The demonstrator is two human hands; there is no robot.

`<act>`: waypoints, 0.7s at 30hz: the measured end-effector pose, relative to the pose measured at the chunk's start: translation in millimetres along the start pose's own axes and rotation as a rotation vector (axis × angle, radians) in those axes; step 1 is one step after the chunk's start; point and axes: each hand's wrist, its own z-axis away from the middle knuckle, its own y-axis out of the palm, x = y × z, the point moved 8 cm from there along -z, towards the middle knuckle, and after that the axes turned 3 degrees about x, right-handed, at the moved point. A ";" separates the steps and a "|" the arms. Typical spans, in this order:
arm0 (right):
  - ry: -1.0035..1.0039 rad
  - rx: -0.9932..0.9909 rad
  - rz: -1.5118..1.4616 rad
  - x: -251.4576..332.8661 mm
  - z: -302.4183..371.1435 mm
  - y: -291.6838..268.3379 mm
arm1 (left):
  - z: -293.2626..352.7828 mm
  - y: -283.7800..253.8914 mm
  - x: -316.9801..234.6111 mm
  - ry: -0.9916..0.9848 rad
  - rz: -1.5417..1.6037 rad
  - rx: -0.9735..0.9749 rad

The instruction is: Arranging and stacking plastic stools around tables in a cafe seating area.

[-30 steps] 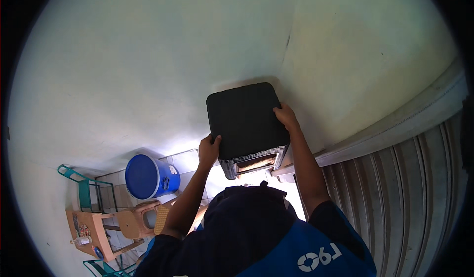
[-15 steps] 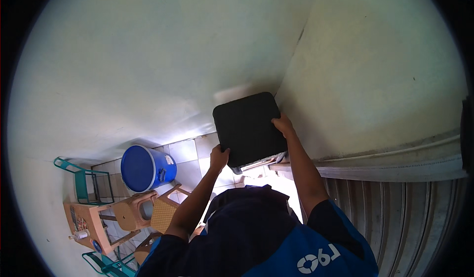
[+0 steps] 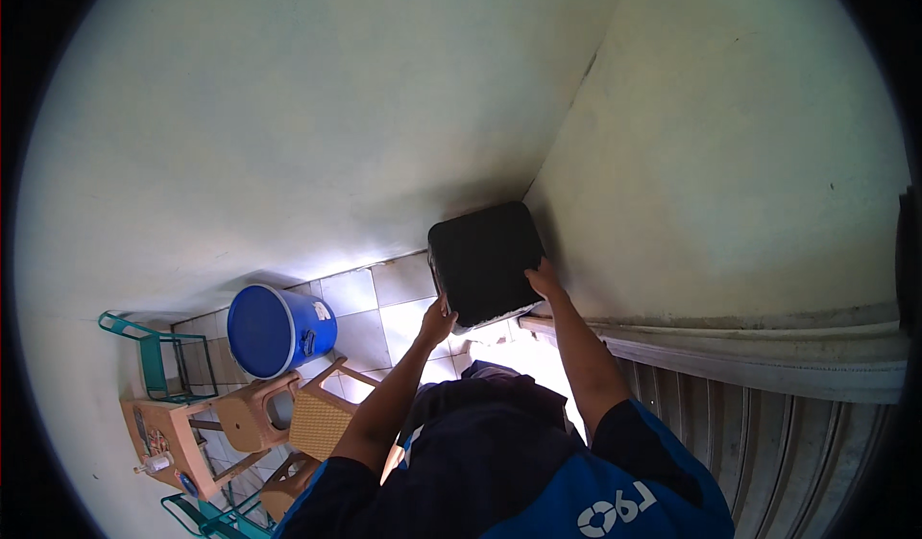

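Left hand (image 3: 438, 322): grips the black-topped box (image 3: 485, 261), near left side
Right hand (image 3: 544, 280): grips its right side
Blue drum (image 3: 264, 333): left

A blue drum (image 3: 264, 335) is set near a teal chair (image 3: 153, 362); a brown stool (image 3: 246, 425) is placed beside a wooden desk (image 3: 182, 431).

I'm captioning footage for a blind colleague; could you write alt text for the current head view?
A person's left hand and right hand hold opposite sides of a black square-topped object near a corner between pale walls. A blue drum, teal chair and wooden table stand to the left.
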 end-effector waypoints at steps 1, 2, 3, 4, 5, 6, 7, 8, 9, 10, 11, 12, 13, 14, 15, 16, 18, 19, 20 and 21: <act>-0.013 0.022 -0.003 6.1 4.7 11.9 | 1.6 -5.5 11.0 -0.036 -0.006 -0.020; 0.051 0.030 0.115 7.9 13.7 16.1 | 2.8 -6.2 17.3 -0.067 -0.011 -0.030; 0.112 0.038 0.234 10.7 22.4 19.6 | 4.6 -9.6 21.4 -0.077 -0.025 -0.078; 0.132 0.024 0.239 2.8 31.8 9.6 | 4.2 1.6 9.1 -0.110 -0.009 -0.050; 0.170 -0.035 0.320 -1.1 39.4 1.4 | 7.2 3.6 -4.2 -0.144 0.002 -0.039; 0.209 -0.094 0.401 -4.4 46.7 -6.1 | 4.6 7.9 -3.4 -0.109 -0.015 -0.088; 0.198 -0.090 0.397 1.3 50.3 -4.4 | 4.2 7.5 2.0 -0.105 -0.002 -0.099; 0.154 -0.125 0.439 7.5 51.3 -2.0 | 3.9 4.6 15.3 -0.106 0.009 -0.120; 0.108 -0.159 0.481 13.4 52.6 0.3 | 4.1 6.6 35.2 -0.169 0.184 -0.089; 0.042 -0.182 0.522 3.3 48.3 -2.8 | 0.6 14.3 37.5 -0.178 0.220 -0.061; 0.044 -0.183 0.523 -6.0 46.5 -8.9 | -3.0 20.4 34.4 -0.193 0.255 -0.033; 0.035 -0.159 0.474 -14.6 43.1 -12.0 | -6.0 25.3 33.4 -0.231 0.302 -0.027; 0.026 -0.129 0.426 -20.5 41.6 -14.3 | -7.6 28.1 31.9 -0.236 0.303 -0.029; 0.018 -0.077 0.366 -25.5 37.6 -13.3 | -7.7 30.5 35.6 -0.303 0.360 -0.045; 0.018 -0.071 0.367 -29.0 36.1 -10.4 | -7.1 32.4 39.6 -0.370 0.416 -0.062; -0.009 -0.028 0.280 -28.4 37.2 -9.3 | -2.0 33.6 28.9 -0.429 0.483 -0.056; -0.031 0.017 0.193 -28.6 40.3 -11.2 | -4.4 39.3 36.4 -0.417 0.558 -0.038; -0.060 0.015 0.201 -24.0 42.2 -10.0 | -4.0 37.2 38.9 -0.397 0.627 -0.030; -0.089 0.012 0.207 -19.0 43.4 -8.1 | -4.9 35.8 42.0 -0.401 0.625 -0.036; -0.090 0.018 0.203 -15.9 43.1 -5.9 | -7.7 34.3 42.4 -0.374 0.623 -0.049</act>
